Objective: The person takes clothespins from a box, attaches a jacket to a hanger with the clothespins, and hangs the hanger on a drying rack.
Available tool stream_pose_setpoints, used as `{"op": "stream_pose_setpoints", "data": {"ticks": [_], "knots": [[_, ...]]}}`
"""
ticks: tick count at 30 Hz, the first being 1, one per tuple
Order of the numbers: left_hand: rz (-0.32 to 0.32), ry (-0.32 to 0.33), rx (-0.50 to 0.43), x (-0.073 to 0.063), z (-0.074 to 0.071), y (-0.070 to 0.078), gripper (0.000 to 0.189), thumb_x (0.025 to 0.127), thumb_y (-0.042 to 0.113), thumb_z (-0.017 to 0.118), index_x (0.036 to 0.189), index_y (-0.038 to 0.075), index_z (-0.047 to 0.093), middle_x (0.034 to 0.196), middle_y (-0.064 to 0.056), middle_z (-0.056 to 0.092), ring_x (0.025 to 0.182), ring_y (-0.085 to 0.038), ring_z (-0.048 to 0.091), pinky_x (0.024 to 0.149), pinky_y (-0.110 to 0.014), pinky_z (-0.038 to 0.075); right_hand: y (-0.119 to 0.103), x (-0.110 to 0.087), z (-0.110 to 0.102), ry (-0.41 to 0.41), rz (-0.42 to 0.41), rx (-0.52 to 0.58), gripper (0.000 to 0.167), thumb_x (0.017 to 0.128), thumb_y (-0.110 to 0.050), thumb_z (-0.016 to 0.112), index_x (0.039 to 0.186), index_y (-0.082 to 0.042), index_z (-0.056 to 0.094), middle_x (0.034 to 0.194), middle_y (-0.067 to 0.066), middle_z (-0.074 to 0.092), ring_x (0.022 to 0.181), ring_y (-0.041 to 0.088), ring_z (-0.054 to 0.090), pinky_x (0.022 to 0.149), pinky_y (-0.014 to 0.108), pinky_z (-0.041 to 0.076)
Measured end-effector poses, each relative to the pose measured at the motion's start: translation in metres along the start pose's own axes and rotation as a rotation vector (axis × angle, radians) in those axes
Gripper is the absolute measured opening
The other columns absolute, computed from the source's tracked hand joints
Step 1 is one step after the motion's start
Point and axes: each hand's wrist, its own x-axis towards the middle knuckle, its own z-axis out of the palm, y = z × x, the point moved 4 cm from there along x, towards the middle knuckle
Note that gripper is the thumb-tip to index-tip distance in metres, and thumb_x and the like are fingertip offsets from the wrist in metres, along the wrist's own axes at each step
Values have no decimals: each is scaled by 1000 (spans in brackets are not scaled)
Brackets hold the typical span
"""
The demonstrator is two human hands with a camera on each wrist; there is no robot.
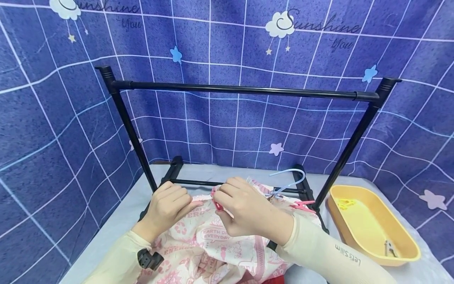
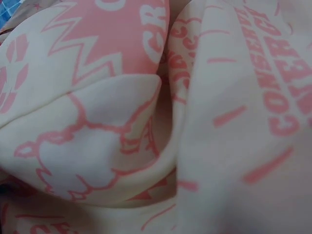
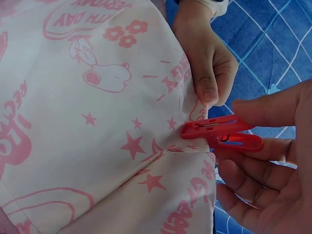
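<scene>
A white cloth with pink print (image 1: 220, 236) spreads below both hands in the head view and fills most of the left wrist view. My left hand (image 1: 169, 208) pinches its top edge between thumb and curled fingers. Close beside it, my right hand (image 1: 244, 207) holds a red clothespin (image 3: 219, 132) by its handles, thumb on one and fingers under the other. The clothespin's tip lies over the cloth's edge. Farther right, a light-blue hanger hook (image 1: 303, 177) rises from the cloth, and a pink clothespin (image 1: 302, 205) sits at the cloth's right corner.
A black rack stands behind the cloth, its crossbar (image 1: 241, 89) above the hands. At the right is a yellow basin (image 1: 372, 221) with yellow clothespins (image 1: 345, 203) and a small pale clip (image 1: 390, 248) in it. A blue grid-patterned curtain (image 1: 227, 130) hangs behind.
</scene>
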Motion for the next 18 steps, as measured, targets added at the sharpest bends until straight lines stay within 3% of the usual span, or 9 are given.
{"op": "stream_pose_setpoints", "data": {"ticks": [7,14,18], "knots": [[-4,-10,-3,-2,0,0,47,103,32,56,62,12,46,58,4,39,49,-12,37,55,-27,29,-2,-1,0,6,6,-27,21,65,-8,67,84,-9,58,78,-1,57,70,17,51,64,27,43],[-2,-10,1,-4,1,0,46,103,33,56,62,12,47,58,4,41,49,-13,38,55,-27,29,-3,-3,1,-2,6,-48,12,76,-8,61,88,-7,59,80,0,59,72,18,53,63,26,43],[-6,-11,3,-4,1,0,46,103,33,55,62,13,48,58,4,42,49,-13,39,55,-28,30,-4,-4,0,3,-1,-66,13,75,-8,62,88,-7,59,80,0,59,72,18,52,62,26,42]]}}
